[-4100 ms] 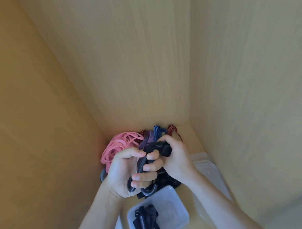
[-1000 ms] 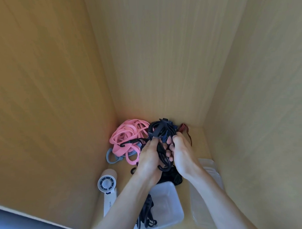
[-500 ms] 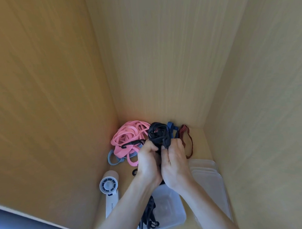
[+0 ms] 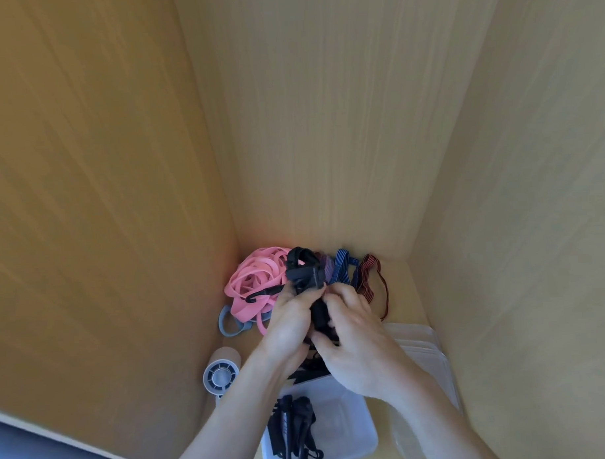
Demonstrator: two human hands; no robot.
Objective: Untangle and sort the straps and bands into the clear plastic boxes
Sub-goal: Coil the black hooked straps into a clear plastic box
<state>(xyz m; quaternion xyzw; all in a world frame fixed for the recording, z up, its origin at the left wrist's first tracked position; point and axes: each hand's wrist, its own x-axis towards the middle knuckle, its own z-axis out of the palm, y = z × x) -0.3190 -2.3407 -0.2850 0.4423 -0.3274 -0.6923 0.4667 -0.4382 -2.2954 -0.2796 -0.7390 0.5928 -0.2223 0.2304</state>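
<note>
Left hand (image 4: 290, 319) and right hand (image 4: 353, 341) both clutch the black straps (image 4: 302, 270); pink bands (image 4: 255, 279) lie left of the grip, box (image 4: 364, 429) nearer.

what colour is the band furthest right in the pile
Dark red band with thin dark stripes, seen in the head view.

Fan (image 4: 220, 374) x1, red strap (image 4: 366, 285) x1, grey band (image 4: 225, 326) x1

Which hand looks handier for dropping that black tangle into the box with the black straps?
Probably the right hand: it grips the tangled black strap bundle lower down, nearest the clear plastic box.
</note>
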